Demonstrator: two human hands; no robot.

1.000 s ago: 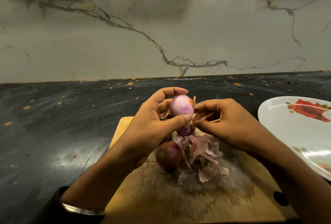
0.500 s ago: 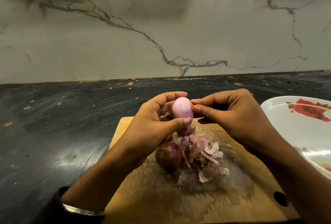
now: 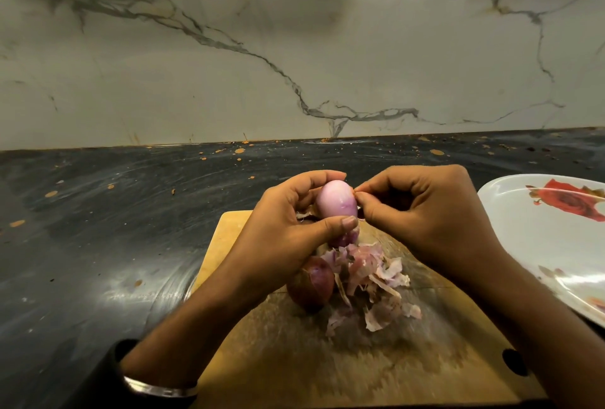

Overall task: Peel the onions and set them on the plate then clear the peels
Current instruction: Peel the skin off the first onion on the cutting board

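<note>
My left hand [image 3: 281, 232] grips a nearly bare onion [image 3: 337, 201] above the cutting board [image 3: 409, 372]; right hand [image 3: 425, 212] pinches its last skin. Plate [image 3: 530, 245] right of the board empty (visible part), unpeeled onion [image 3: 309, 284] and peels [image 3: 373, 281] remain on it.

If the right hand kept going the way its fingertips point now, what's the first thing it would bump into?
The right hand points leftward, and its fingertips already seem to touch the peeled onion, so that comes first. Just behind it are the curled fingers of the left hand gripping the onion. Depth is hard to judge from this single view.

A smooth, glossy peeled onion [image 3: 337, 201] above papery peels [image 3: 371, 281], a worn wooden board [image 3: 294, 359], glossy plate [image 3: 537, 245] and polished dark stone counter [image 3: 98, 228].
</note>
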